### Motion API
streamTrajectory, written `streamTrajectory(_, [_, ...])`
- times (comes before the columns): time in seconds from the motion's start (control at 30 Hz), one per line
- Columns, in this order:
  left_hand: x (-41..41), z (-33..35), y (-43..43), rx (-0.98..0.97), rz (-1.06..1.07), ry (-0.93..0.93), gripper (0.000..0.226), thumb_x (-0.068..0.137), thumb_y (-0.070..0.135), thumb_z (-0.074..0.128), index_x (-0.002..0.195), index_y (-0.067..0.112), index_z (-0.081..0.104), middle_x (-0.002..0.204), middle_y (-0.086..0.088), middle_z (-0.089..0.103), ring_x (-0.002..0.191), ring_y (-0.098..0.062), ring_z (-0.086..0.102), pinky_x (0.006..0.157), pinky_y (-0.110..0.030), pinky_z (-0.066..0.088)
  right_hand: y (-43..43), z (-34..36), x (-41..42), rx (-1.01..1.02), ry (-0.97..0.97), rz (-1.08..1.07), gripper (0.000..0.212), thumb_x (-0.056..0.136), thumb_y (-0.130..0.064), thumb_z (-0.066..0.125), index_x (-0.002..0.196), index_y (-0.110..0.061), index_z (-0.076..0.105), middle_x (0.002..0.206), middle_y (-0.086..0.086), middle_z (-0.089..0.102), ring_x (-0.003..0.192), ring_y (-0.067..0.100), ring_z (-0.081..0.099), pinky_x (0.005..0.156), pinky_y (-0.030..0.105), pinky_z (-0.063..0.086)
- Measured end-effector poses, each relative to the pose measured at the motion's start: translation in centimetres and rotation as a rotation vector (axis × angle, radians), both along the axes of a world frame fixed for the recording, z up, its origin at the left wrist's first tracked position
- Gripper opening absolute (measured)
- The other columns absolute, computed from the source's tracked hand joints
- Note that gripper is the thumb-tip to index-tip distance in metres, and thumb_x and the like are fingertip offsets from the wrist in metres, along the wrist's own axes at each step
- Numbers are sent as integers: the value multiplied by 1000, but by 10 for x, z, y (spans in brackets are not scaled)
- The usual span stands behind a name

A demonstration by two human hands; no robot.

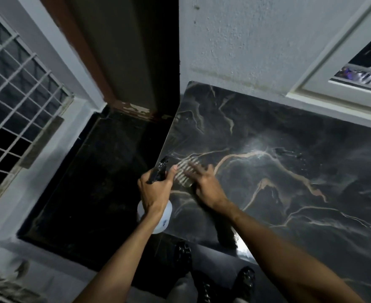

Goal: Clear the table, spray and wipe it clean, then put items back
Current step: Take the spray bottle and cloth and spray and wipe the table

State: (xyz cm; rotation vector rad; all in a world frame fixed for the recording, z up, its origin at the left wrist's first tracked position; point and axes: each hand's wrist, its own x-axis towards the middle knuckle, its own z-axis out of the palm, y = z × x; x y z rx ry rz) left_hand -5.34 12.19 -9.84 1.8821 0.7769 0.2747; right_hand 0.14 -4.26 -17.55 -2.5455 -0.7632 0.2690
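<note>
At the left edge of the dark marbled tabletop (289,171), the left hand (156,189) is curled round the neck of a spray bottle (166,217), thumb stretched up beside the black trigger head. The bottle hangs off the edge, its nozzle pointing in over the tabletop. Its round white body shows below the wrist. The plastic is cloudy and the light is poor, so I cannot tell how much liquid is inside.

Just beside it, the right hand (204,184) lies on a pale striped cloth (184,171), fingers stretched out and spread, palm down, pressing the cloth against the tabletop. Both hand and cloth are blurred, so the fingertips are hard to make out.

Further in from the cloth, a hazy whitish sheen and some small droplets sit on the tabletop over the tan veins.

Behind stands a rough white wall (245,40). A dark doorway (136,62) is to its left, and a barred window (12,95) is at far left.
</note>
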Motion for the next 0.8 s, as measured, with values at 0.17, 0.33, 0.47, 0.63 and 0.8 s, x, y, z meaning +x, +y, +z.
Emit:
streamTrajectory(0.17, [11,5,-36,-19,-69,-6,44,81,40,83,51,24,55,56,4,62,69,-25,66,68,-34,51,-43,7,-33,-62,-68,87,56,88,-13,50,144,-16,48,161,8,29,107,34,43,90,41,45])
streamTrajectory(0.33, [31,11,-96,-8,-220,-36,38,82,30,83,55,17,60,56,6,63,61,-10,63,62,-16,44,-153,-5,-10,-7,15,-587,72,70,4,50,137,-21,56,157,5,36,113,39,41,102,46,43])
streamTrajectory(0.47, [41,6,-157,33,-302,-3,34,82,33,83,61,13,65,60,4,67,60,-9,61,64,-10,42,-195,3,2,-108,3,-511,66,73,4,53,136,-17,57,156,9,37,120,45,39,105,49,41])
streamTrajectory(0.63, [56,2,-241,37,-409,26,29,79,33,84,64,13,69,62,6,68,64,-9,64,69,-21,49,-317,-3,19,-13,-13,-945,59,74,5,49,129,-14,63,151,12,42,110,43,39,100,50,43])
streamTrajectory(0.8, [66,3,-291,65,-436,-15,33,82,24,82,60,9,63,54,4,61,62,-6,63,64,-4,42,-323,2,50,-40,-36,-947,62,72,-1,52,133,-13,56,149,20,40,113,40,38,98,41,33])
